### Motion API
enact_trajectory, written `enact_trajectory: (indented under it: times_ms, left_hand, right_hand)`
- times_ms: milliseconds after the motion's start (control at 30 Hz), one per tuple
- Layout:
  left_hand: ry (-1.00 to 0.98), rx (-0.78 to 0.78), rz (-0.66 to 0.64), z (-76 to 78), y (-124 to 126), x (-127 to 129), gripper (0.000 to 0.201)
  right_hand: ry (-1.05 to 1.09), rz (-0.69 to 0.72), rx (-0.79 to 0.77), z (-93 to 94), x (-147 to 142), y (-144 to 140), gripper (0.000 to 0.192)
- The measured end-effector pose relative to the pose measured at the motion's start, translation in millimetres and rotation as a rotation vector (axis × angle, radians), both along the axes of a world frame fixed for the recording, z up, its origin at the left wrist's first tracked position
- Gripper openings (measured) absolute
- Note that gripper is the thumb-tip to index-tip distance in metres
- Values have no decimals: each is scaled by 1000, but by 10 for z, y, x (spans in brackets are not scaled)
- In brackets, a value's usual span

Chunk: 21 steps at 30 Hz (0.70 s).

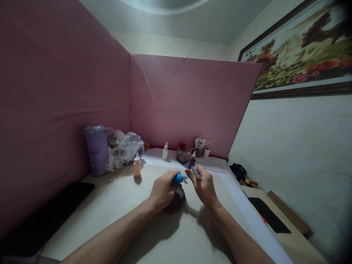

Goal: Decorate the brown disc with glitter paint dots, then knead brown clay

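- Pink panel (192, 99) behind the worktable, second pink panel (68, 73) along the left; framed picture (299, 55) on the right wall.
- Pale tabletop (118, 198) under my arms.
- My left hand (164, 187) is closed around a blue bottle (177, 179), mid-table, held tilted, white tip towards my right.
- Dark rounded object (176, 201) just below the bottle; can't tell what, or whether I touch it.
- My right hand (205, 186) pinches a small pale object (195, 172) near that tip; identity unclear.
- Purple bottle (192, 160) upright just beyond my right fingers.
- Behind: white bottle (165, 151), jar (182, 156) with a thin stick (202, 146) across its top, brush holder (199, 149).
- Left: peach bottle (136, 167) upright, crumpled clear plastic (123, 148), purple tumbler (96, 152).
- Black mat (49, 216) at left edge.
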<state>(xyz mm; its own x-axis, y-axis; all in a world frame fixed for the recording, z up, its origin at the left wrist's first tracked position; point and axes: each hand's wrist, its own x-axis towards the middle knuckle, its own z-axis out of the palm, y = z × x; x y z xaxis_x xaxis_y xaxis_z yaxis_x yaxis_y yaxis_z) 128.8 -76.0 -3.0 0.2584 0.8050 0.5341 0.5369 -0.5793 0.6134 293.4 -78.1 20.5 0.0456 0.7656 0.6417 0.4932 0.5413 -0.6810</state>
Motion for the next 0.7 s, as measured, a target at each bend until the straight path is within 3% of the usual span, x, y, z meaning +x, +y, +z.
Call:
enact_trajectory:
  times_ms: [300, 700]
  left_hand:
    - [-261, -261, -300, 85, 18, 5, 33]
    - [-242, -277, -261, 83, 6, 15, 34]
  right_hand:
    - [-13, 167, 51, 111, 188, -16, 23]
    - [-121, 108, 60, 144, 199, -57, 20]
